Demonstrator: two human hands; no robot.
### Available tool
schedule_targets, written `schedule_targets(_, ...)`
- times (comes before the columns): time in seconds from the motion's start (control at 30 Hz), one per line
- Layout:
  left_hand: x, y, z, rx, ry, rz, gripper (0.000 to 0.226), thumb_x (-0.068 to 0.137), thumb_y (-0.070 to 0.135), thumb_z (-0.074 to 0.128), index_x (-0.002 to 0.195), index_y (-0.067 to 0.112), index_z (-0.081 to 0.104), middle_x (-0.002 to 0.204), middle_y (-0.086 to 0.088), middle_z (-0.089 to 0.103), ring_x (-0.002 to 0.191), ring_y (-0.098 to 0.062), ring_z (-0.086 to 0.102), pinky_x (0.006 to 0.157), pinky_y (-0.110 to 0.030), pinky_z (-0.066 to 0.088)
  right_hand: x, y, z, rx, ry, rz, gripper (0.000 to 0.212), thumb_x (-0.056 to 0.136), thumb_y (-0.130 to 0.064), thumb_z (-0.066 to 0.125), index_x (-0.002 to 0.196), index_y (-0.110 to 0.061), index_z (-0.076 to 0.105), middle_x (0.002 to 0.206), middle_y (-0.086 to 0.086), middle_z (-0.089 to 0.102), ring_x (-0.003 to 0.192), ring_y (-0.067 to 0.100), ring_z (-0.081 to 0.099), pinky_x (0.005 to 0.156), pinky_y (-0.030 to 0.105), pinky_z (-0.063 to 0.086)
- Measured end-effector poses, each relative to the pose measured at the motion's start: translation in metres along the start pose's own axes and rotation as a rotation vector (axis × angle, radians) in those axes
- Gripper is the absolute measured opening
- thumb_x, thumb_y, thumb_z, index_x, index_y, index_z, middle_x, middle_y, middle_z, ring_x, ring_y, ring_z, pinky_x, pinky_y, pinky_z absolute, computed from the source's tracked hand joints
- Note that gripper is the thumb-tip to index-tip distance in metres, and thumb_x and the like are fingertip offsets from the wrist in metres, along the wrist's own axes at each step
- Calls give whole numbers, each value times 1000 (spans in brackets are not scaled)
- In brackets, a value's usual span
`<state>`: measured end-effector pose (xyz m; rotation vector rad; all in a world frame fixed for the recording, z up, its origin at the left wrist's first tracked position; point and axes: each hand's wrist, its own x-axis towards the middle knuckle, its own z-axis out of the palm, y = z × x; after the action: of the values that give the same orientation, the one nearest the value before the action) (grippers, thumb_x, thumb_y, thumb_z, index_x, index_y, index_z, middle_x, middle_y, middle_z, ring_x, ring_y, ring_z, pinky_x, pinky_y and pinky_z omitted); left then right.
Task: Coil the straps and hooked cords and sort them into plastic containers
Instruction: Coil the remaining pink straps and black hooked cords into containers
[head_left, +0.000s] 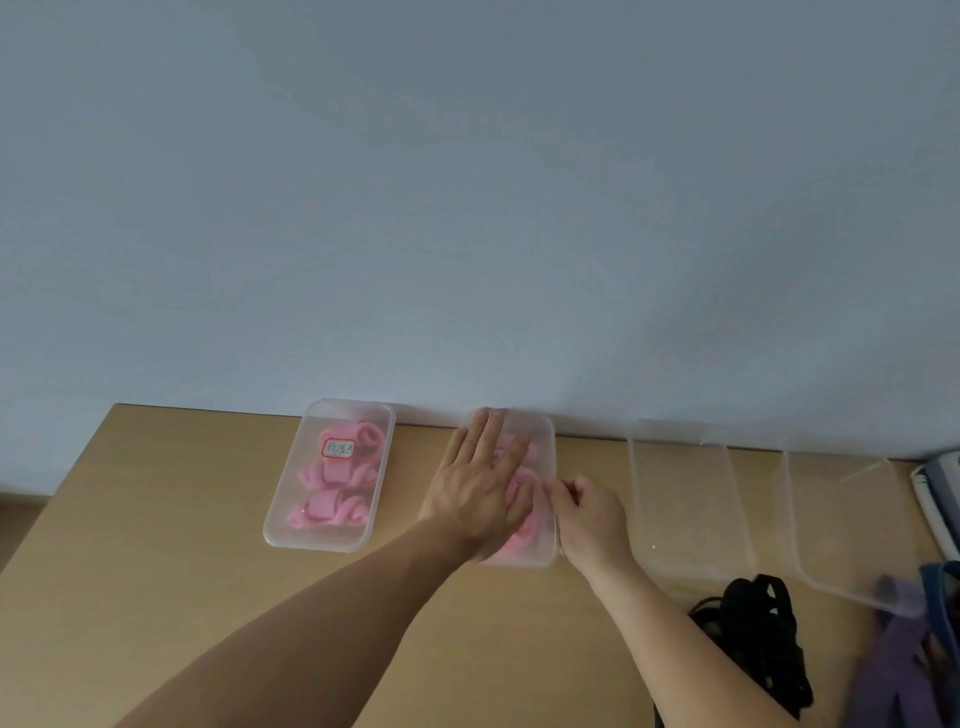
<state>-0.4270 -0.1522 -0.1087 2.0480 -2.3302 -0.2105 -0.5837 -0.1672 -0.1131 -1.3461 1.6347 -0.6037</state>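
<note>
The left hand (475, 493) lay flat, fingers spread, on the lidded box (540, 545) of soft pink coils; the right hand (587, 512) pinched its thin, flexible rim, probably the best hold.

The desk (182, 545) has a smooth, matt, light wood-look top, and the wall (467, 208) behind it is matt and plain. The lidded container (291, 514) with a paper label (338, 448) and the second container (545, 530) beside it are frosted, translucent plastic with a soft sheen, and the pink coiled straps (327, 512) inside look like soft, matt cloth; the two open containers (685, 504) to the right are clearer, glossier plastic. The black straps (753, 634) look like matt woven webbing, and the purple straps (893, 670) like soft, matt cloth.
</note>
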Motion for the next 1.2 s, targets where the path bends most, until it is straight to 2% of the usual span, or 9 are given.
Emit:
schedule_targets(0.23, -9, 8, -5, 56, -39, -55, 65, 101, 48, 2, 157, 14, 1, 164, -14, -12, 150, -28, -20, 120, -42, -14, -16, -9, -14, 89, -202, 58, 34, 93, -43, 60, 84, -10, 63, 54, -1, 59, 44, 16, 50, 49, 29, 38)
schedule_targets(0.33, -14, 6, 0, 7, -70, -91, 63, 101, 48, 3, 155, 18, -9, 163, -8, -21, 148, -21, -26, 120, -38, -16, -37, 0, -14, 134, -332, 76, 25, 88, -31, 69, 89, -7, 61, 57, -3, 56, 48, 14, 49, 48, 27, 38)
schedule_targets(0.5, -13, 2, 3, -3, -51, -82, 69, 96, 51, -2, 157, 18, -1, 164, -5, -17, 149, -19, -23, 119, -35, -17, -46, 12, -11, 114, -258, 31, 25, 84, -23, 73, 76, -7, 56, 60, 0, 50, 48, 14, 52, 51, 32, 39)
schedule_targets(0.67, -14, 4, 0, 12, -52, -106, 66, 101, 50, 4, 156, 16, -8, 162, -5, -21, 147, -19, -28, 118, -33, -19, -42, 15, -9, 25, -252, -33, 23, 86, -29, 70, 85, -7, 62, 58, -4, 52, 47, 12, 55, 51, 30, 42)
schedule_targets(0.83, -36, 15, 2, -37, -6, -147, 66, 100, 49, 5, 153, 14, -11, 160, -2, -21, 144, -14, -29, 110, -26, -28, -42, 13, -2, 78, -230, -28, 23, 92, -35, 63, 83, -13, 63, 60, 4, 62, 41, 8, 54, 46, 23, 42)
schedule_targets(0.93, -41, 17, 9, -22, -11, -169, 62, 102, 46, 8, 151, 15, -15, 159, -1, -22, 144, -14, -29, 106, -25, -32, -37, 13, 1, 24, -202, -61, 30, 92, -41, 62, 77, -15, 62, 54, 3, 64, 44, 10, 57, 50, 27, 44)
schedule_targets(1.07, -38, 10, 9, 9, -58, -142, 63, 104, 45, 11, 155, 13, -7, 164, -4, -14, 147, -16, -24, 116, -31, -19, -38, 11, 3, -7, -197, -59, 31, 91, -48, 60, 79, -18, 62, 62, 1, 66, 47, 10, 58, 46, 18, 42)
schedule_targets(1.13, -37, 9, 3, 4, -96, -125, 63, 105, 44, 13, 156, 12, -6, 164, -6, -14, 146, -14, -25, 117, -32, -16, -40, 9, 1, -81, -199, -71, 28, 91, -49, 57, 84, -22, 61, 71, -2, 68, 60, 12, 63, 51, 17, 41)
schedule_targets(1.2, -34, 8, -8, -5, -174, -125, 64, 105, 43, 15, 156, 11, -6, 165, -7, -14, 148, -16, -22, 118, -34, -13, -42, 4, -6, -130, -228, -72, 24, 93, -46, 55, 93, -23, 61, 86, -3, 69, 77, 18, 67, 62, 26, 45)
